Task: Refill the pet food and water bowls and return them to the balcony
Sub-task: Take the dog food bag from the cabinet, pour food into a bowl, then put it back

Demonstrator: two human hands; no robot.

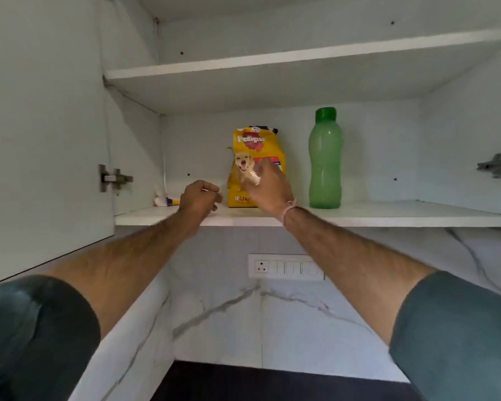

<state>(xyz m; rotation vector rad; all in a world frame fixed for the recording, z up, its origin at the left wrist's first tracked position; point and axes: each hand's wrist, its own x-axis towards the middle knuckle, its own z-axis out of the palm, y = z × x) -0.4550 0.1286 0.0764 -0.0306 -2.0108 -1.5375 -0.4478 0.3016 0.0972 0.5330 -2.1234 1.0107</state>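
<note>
A yellow pet food bag (255, 149) stands upright on the lower shelf (388, 217) of an open wall cabinet. A green water bottle (325, 160) with a green cap stands to its right, apart from it. My right hand (268, 188) is raised in front of the bag's lower half, fingers curled, hiding part of it; whether it touches the bag cannot be told. My left hand (200, 198) hovers just left of the bag with loosely curled fingers, holding nothing. No bowls are in view.
The cabinet's left door (41, 140) hangs open beside my left arm. An upper shelf (272, 62) is bare. A small white packet (164, 201) lies at the shelf's far left. A switch panel (285, 267) sits on the marble wall below, above a dark counter (272, 383).
</note>
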